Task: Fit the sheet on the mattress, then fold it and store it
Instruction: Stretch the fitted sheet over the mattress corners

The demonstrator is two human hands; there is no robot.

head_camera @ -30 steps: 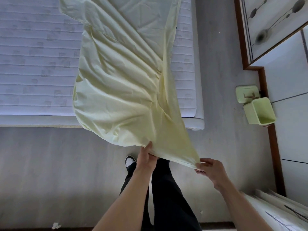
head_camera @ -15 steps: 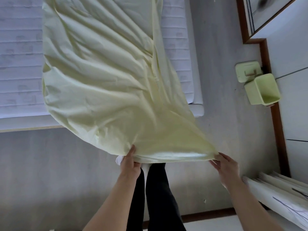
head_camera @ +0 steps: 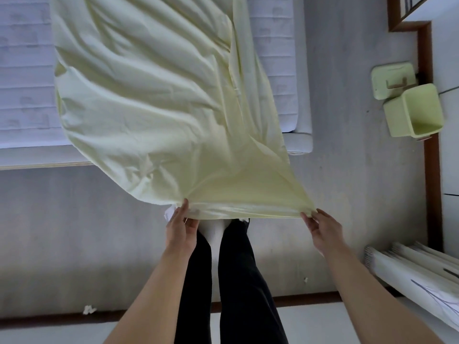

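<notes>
While pinched, sheet [head_camera: 159,100] between hands.

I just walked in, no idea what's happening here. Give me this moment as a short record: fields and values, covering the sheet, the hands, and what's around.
sheet: pale yellow, wrinkled, draped over the mattress, near edge lifted off it
mattress: white, quilted, mostly uncovered
left hand: grips the sheet's near edge
right hand: pinches the same edge, farther right
edge between hands: stretched fairly straight
fitted yet: no
bin: light green, open, on the floor
lid: beside the bin
</notes>
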